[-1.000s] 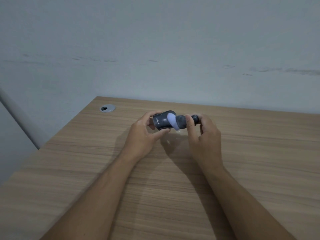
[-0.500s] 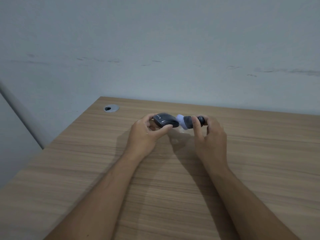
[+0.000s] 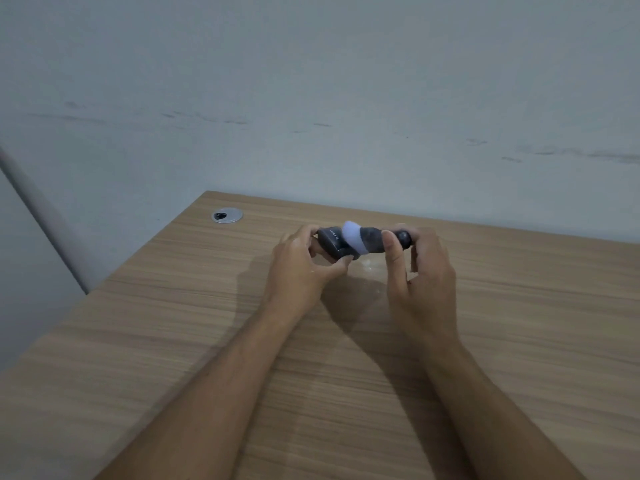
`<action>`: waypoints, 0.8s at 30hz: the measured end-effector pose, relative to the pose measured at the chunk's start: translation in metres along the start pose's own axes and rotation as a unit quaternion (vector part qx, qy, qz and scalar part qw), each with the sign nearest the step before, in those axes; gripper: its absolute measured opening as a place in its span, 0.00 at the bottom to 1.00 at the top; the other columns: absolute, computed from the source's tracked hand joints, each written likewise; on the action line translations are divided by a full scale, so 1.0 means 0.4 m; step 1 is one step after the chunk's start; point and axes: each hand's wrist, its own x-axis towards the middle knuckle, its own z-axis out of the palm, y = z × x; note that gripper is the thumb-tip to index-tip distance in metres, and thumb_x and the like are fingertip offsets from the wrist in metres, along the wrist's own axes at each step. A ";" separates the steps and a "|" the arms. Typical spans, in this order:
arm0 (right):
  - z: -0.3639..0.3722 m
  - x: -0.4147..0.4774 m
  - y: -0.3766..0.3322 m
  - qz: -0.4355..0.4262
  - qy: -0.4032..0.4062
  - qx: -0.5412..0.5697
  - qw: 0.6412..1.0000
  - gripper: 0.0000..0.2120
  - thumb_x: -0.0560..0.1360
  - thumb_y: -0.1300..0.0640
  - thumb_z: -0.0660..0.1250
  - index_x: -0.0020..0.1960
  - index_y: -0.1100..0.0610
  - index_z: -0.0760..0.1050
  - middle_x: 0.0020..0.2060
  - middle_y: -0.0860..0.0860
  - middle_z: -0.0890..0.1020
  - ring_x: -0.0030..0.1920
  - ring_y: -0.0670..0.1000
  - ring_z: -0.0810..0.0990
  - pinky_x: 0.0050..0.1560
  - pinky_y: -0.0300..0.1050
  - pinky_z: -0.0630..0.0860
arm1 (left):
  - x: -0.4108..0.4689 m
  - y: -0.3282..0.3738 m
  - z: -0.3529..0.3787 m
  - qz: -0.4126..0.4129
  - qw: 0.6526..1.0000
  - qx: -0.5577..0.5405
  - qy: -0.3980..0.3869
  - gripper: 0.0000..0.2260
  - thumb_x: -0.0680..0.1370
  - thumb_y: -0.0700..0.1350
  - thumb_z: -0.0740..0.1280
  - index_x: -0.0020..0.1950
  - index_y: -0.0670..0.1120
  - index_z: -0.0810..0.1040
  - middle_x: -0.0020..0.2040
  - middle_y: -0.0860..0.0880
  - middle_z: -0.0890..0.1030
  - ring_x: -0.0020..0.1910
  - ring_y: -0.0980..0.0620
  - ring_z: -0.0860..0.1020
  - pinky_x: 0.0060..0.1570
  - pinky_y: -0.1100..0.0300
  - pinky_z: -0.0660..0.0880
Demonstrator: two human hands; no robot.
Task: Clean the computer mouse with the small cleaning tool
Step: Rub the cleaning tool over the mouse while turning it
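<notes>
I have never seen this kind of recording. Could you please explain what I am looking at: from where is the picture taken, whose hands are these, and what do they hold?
There is no machine here. The picture comes from a wide-angle camera worn on a person's head, looking forward and down, so the two bare arms reach in from the bottom edge. The left hand holds a dark computer mouse lifted above the wooden desk. The right hand holds a small cleaning tool: a dark handle with a soft pale tip, which rests against the mouse. On the desk itself I see only a round metal cable-hole cover near the far left corner and a few small pale specks under the hands. Behind is a plain grey wall.
</notes>
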 end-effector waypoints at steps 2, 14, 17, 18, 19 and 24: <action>0.006 -0.006 -0.025 -0.051 -0.020 -0.002 0.998 0.08 0.86 0.54 0.68 0.59 0.57 0.81 0.50 0.45 0.81 0.49 0.48 0.76 0.53 0.38 0.71 | 0.002 -0.003 0.004 0.015 1.000 0.023 -0.009 0.24 0.69 0.49 0.85 0.62 0.51 0.83 0.49 0.58 0.81 0.56 0.50 0.79 0.49 0.61 0.75; 0.016 -0.001 -0.030 -0.101 -0.004 -0.049 0.994 0.10 0.86 0.52 0.68 0.58 0.59 0.83 0.49 0.50 0.83 0.48 0.54 0.78 0.52 0.51 0.75 | 0.013 -0.012 0.001 0.168 0.982 0.080 -0.026 0.27 0.67 0.33 0.82 0.64 0.45 0.82 0.49 0.57 0.79 0.54 0.47 0.75 0.51 0.54 0.75; 0.020 0.007 -0.019 -0.069 0.034 -0.061 0.995 0.14 0.87 0.48 0.66 0.56 0.58 0.82 0.47 0.49 0.82 0.47 0.55 0.77 0.52 0.54 0.75 | 0.015 -0.014 0.005 0.191 0.977 0.092 -0.036 0.29 0.65 0.32 0.79 0.66 0.45 0.82 0.46 0.55 0.78 0.52 0.47 0.74 0.52 0.48 0.77; 0.017 0.009 -0.018 -0.060 0.049 -0.059 0.995 0.13 0.86 0.49 0.67 0.55 0.58 0.82 0.47 0.49 0.82 0.47 0.55 0.77 0.52 0.54 0.75 | 0.017 -0.016 0.006 0.197 0.976 0.092 -0.035 0.30 0.65 0.31 0.78 0.67 0.45 0.82 0.44 0.53 0.78 0.51 0.47 0.75 0.52 0.47 0.77; 0.012 0.009 -0.019 -0.055 0.055 -0.052 0.996 0.12 0.86 0.50 0.67 0.55 0.58 0.82 0.47 0.49 0.82 0.47 0.55 0.77 0.52 0.54 0.75 | 0.018 -0.016 0.006 0.203 0.975 0.089 -0.034 0.31 0.64 0.31 0.77 0.67 0.45 0.82 0.44 0.52 0.78 0.50 0.46 0.75 0.52 0.46 0.77; 0.009 0.001 -0.018 -0.076 0.012 -0.052 0.996 0.11 0.86 0.51 0.68 0.56 0.59 0.82 0.47 0.49 0.82 0.47 0.54 0.78 0.51 0.52 0.75 | 0.012 -0.015 0.004 0.237 0.966 0.097 -0.042 0.23 0.67 0.32 0.78 0.60 0.46 0.82 0.48 0.59 0.76 0.51 0.47 0.74 0.50 0.44 0.78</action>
